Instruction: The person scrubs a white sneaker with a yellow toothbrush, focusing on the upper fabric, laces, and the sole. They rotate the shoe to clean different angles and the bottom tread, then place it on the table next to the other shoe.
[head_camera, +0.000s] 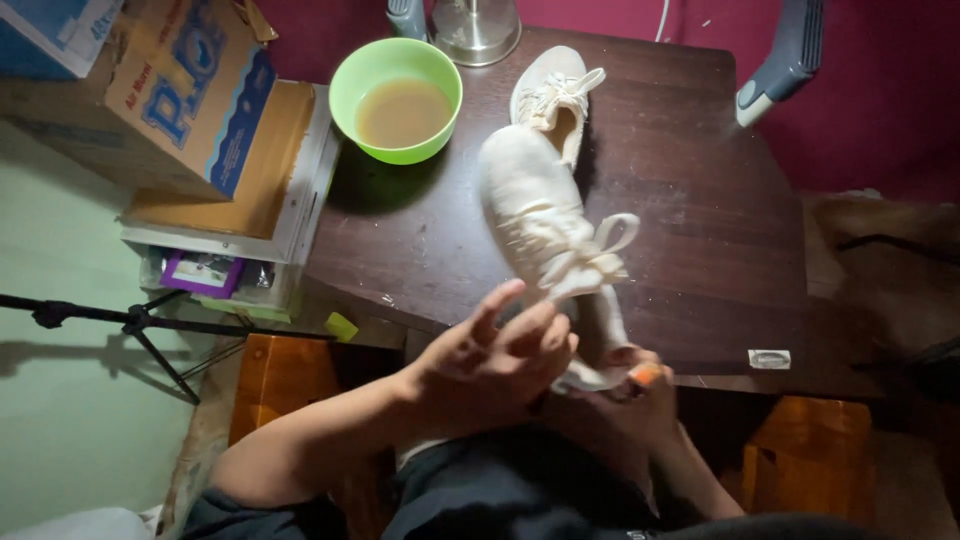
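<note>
A cream lace-up shoe (540, 215) is tilted over the front part of the dark wooden table (700, 230), toe pointing away from me. My left hand (500, 350) is against its heel end with the fingers spread, gripping it. My right hand (635, 395) sits under the heel and holds a small orange object (645, 374); what it is cannot be told. A second cream shoe (553, 95) lies flat on the table behind the first. A green bowl (396, 98) of murky brownish water stands at the table's back left.
Cardboard boxes (190, 90) and stacked papers sit on a low pile left of the table. A black tripod leg (140, 325) crosses the pale green floor at left. A metal lamp base (475, 28) stands at the table's back edge. A white-and-blue handle (785, 60) leans at the back right.
</note>
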